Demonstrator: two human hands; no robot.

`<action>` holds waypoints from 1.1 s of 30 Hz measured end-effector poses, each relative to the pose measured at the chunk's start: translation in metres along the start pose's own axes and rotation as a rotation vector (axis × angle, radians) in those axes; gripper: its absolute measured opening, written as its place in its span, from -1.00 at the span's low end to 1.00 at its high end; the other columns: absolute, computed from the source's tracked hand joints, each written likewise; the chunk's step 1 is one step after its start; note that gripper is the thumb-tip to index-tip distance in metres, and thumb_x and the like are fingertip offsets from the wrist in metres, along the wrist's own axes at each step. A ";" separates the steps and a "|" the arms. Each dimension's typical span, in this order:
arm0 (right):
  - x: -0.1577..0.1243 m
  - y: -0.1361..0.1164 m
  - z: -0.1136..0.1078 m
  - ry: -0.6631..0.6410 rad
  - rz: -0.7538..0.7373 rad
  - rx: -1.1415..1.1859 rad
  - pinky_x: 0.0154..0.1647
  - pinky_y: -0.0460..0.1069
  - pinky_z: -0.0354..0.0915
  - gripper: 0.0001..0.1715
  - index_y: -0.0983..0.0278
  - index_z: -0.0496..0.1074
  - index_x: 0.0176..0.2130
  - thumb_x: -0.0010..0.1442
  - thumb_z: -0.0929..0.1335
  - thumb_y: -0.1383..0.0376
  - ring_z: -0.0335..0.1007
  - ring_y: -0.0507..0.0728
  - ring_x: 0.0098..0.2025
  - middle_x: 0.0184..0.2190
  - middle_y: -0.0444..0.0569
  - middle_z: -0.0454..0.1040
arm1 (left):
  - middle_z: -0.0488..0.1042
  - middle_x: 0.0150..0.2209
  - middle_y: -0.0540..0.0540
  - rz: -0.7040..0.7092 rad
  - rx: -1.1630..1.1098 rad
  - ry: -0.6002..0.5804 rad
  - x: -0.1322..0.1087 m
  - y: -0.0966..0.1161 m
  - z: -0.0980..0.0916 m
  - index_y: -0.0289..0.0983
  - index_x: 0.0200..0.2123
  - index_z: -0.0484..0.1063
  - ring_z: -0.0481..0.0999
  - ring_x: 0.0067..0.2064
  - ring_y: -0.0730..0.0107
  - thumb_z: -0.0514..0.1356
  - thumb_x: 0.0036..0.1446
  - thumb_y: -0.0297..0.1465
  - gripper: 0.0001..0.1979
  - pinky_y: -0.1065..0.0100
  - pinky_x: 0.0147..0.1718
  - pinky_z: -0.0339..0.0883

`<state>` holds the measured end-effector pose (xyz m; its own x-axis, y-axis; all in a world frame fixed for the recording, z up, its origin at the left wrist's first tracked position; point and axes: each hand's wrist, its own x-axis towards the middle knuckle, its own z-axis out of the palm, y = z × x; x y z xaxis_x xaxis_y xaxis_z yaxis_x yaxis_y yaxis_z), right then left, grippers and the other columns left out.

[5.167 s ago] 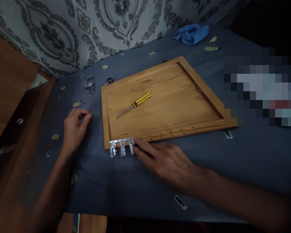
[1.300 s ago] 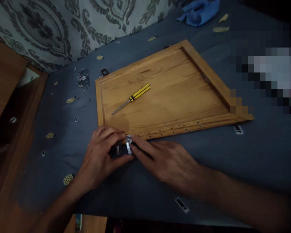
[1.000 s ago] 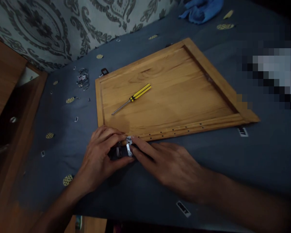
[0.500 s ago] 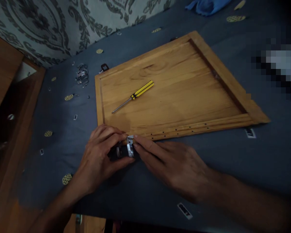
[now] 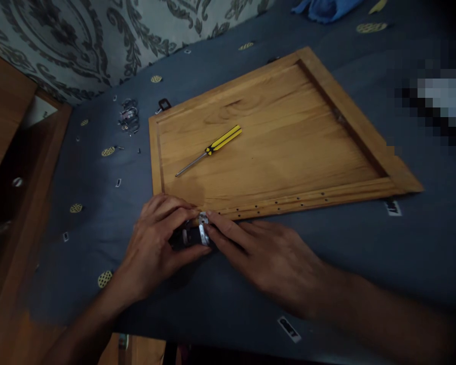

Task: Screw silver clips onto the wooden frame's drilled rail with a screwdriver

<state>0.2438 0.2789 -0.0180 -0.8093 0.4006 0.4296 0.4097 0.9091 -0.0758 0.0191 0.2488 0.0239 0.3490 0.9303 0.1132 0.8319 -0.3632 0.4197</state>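
Observation:
My left hand (image 5: 157, 241) is curled around the near left edge of a framed wooden panel (image 5: 273, 147). Its thumb touches the lower end of a shiny curved metal bracket (image 5: 203, 233). A second curved metal piece (image 5: 185, 236) shows partly inside that grip. From the other side, the closed fingertips of my right hand (image 5: 268, 258) press on the bracket's upper part, against the panel's edge. Paired dark holes run along this edge to the right. On the panel lies a yellow and black screwdriver (image 5: 224, 140), its tip pointing left toward me.
A pile of metal fittings (image 5: 129, 116) and a few small screws (image 5: 120, 148) rest on the dark patterned cloth (image 5: 99, 203). A dark hook-like piece (image 5: 164, 105) sits by the panel's far left corner. Blue fabric (image 5: 329, 9) is at the back; wooden furniture (image 5: 7, 111) stands left.
My right fingertips have shifted slightly left along the bracket, covering a bit more of it. The left hand, panel and screwdriver stay about where they were.

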 end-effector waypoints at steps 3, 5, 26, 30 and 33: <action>0.001 -0.002 -0.001 -0.006 0.013 -0.015 -0.33 -0.01 0.50 -0.58 0.43 0.53 0.09 0.32 0.27 0.56 0.59 0.08 -0.30 0.15 0.16 0.56 | 0.59 -0.07 -0.12 0.004 -0.007 0.002 0.001 0.001 0.001 -0.18 -0.03 0.49 0.51 -0.02 0.09 0.44 0.15 -0.12 -0.58 0.05 -0.02 0.39; 0.001 -0.003 -0.001 -0.005 0.006 -0.008 -0.33 -0.01 0.50 -0.59 0.42 0.53 0.09 0.31 0.29 0.54 0.60 0.08 -0.30 0.15 0.14 0.57 | 0.59 -0.09 -0.11 -0.002 -0.005 0.011 0.001 0.002 0.001 -0.18 -0.04 0.49 0.52 -0.03 0.10 0.44 0.15 -0.13 -0.60 0.05 -0.02 0.38; 0.009 0.077 -0.029 0.097 0.329 0.052 0.17 0.26 0.50 -0.57 0.35 0.46 0.20 0.40 0.30 0.32 0.50 0.32 0.22 0.23 0.22 0.48 | 0.59 -0.16 -0.06 -0.035 0.008 0.067 -0.001 -0.005 0.010 -0.17 -0.17 0.56 0.56 -0.10 0.12 0.53 0.02 -0.24 -0.66 0.09 -0.11 0.38; 0.026 0.101 -0.016 0.004 0.270 0.098 0.27 0.35 0.39 -0.49 0.38 0.39 0.27 0.42 0.26 0.27 0.40 0.34 0.29 0.28 0.28 0.40 | 0.58 -0.17 -0.05 -0.033 0.001 0.069 -0.001 -0.008 0.013 -0.18 -0.18 0.55 0.55 -0.12 0.14 0.51 0.05 -0.20 -0.67 0.10 -0.10 0.38; 0.040 0.105 0.003 -0.001 0.262 0.124 0.31 0.35 0.34 -0.46 0.34 0.37 0.29 0.40 0.25 0.26 0.29 0.36 0.37 0.35 0.26 0.31 | 0.57 -0.16 -0.04 -0.048 0.002 0.046 0.000 -0.007 0.012 -0.18 -0.18 0.56 0.55 -0.09 0.13 0.50 0.06 -0.16 -0.66 0.09 -0.05 0.36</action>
<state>0.2530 0.3910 -0.0112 -0.6831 0.6238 0.3799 0.5505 0.7816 -0.2935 0.0182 0.2505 0.0098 0.2884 0.9480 0.1343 0.8482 -0.3181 0.4235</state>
